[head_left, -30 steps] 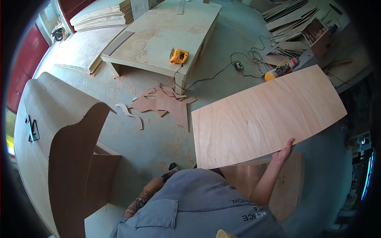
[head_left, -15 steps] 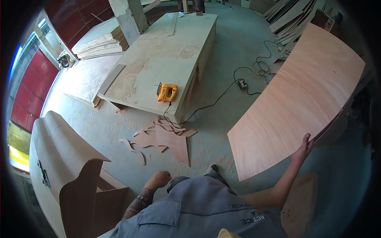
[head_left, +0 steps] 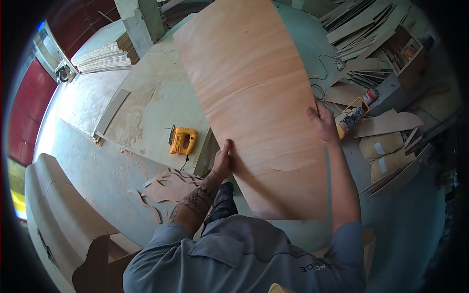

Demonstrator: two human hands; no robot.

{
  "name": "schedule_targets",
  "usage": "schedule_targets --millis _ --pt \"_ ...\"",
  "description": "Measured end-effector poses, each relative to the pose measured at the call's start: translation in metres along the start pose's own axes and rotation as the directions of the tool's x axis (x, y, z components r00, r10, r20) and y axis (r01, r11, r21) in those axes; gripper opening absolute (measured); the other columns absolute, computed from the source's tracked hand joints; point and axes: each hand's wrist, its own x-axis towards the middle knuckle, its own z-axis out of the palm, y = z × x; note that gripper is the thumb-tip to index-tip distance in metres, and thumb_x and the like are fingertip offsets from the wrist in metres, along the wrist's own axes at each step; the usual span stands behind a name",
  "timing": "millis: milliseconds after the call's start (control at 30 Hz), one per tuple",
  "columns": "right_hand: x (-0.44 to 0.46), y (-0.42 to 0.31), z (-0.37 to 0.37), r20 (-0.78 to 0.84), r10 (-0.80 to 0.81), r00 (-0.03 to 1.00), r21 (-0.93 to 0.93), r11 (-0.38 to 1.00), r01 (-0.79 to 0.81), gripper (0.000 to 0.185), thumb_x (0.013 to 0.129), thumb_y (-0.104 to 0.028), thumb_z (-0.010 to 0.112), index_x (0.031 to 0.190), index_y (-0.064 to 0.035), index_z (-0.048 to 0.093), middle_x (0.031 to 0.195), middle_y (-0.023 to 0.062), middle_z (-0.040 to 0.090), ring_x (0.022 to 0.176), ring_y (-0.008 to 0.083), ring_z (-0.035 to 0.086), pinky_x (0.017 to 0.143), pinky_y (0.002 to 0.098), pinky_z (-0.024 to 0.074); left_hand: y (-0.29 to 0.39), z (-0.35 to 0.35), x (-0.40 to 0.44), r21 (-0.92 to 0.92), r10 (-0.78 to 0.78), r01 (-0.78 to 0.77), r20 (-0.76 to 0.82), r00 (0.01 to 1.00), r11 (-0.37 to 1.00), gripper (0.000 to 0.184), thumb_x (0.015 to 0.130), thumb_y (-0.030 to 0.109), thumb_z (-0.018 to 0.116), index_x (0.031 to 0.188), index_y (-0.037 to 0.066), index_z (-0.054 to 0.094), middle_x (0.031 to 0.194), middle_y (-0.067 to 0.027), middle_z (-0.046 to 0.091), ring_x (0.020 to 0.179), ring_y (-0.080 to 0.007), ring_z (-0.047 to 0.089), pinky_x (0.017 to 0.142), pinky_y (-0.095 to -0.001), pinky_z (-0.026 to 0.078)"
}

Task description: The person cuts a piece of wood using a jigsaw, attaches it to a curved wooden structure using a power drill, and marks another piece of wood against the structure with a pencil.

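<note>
A large reddish plywood sheet (head_left: 254, 97) is held up in front of me, its far end over the worktable (head_left: 151, 88). My left hand (head_left: 223, 160) grips its left edge, thumb on the face and the other fingers hidden behind. On the opposite edge, higher up, is my right hand (head_left: 323, 122), closed round the board with the thumb on its face. A yellow jigsaw (head_left: 183, 141) lies on the near corner of the table, to the left of the sheet.
Thin plywood offcuts (head_left: 163, 188) lie on the floor below the table. At the left stands a curved wooden piece (head_left: 63, 205). Stacked boards (head_left: 107, 57) are at the back left. Right of me are a yellow power tool (head_left: 349, 119), a cable (head_left: 320, 90) and wrapped packages (head_left: 386, 156).
The sheet has swung from the right to the front, over the table, and stands more lengthwise. My left hand has come up from near my body and taken hold of its left edge.
</note>
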Motion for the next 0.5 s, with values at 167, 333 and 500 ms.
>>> schedule_targets --millis 167,333,500 --pt "0.110 -0.049 0.098 -0.061 -0.272 0.960 -0.312 0.919 0.240 0.050 0.103 -0.028 0.068 0.140 0.0039 0.056 0.126 0.0145 0.068 0.118 0.0216 0.064 0.107 0.0385 0.0461 0.020 -0.040 0.123 -0.131 0.101 -0.145 -0.292 0.951 0.981 0.065 0.096 0.058 0.071 0.130 0.003 0.064 0.120 -0.0071 0.066 0.110 -0.0202 0.062 0.095 -0.0364 0.052" --pt "0.137 -0.146 0.184 0.570 -0.342 0.747 0.725 0.637 -0.262 0.063 0.096 -0.050 0.072 0.114 0.0103 0.070 0.113 0.0240 0.071 0.104 0.0363 0.072 0.098 0.0504 0.0556 0.060 -0.087 0.244 -0.079 -0.042 -0.016 -0.678 0.734 0.997 0.079 0.086 0.068 0.076 0.123 -0.001 0.068 0.112 -0.0092 0.070 0.094 -0.0209 0.066 0.083 -0.0393 0.056" --pt "0.183 -0.117 0.220 0.287 -0.467 0.836 0.958 0.163 -0.238 0.024 0.096 -0.019 0.077 0.103 0.0040 0.074 0.098 0.0191 0.074 0.087 0.0290 0.073 0.084 0.0432 0.0594 0.075 -0.114 0.312 -0.054 -0.045 0.005 -0.771 0.635 0.999 0.091 0.084 0.070 0.076 0.138 -0.002 0.061 0.124 -0.0109 0.069 0.105 -0.0270 0.066 0.094 -0.0439 0.055"
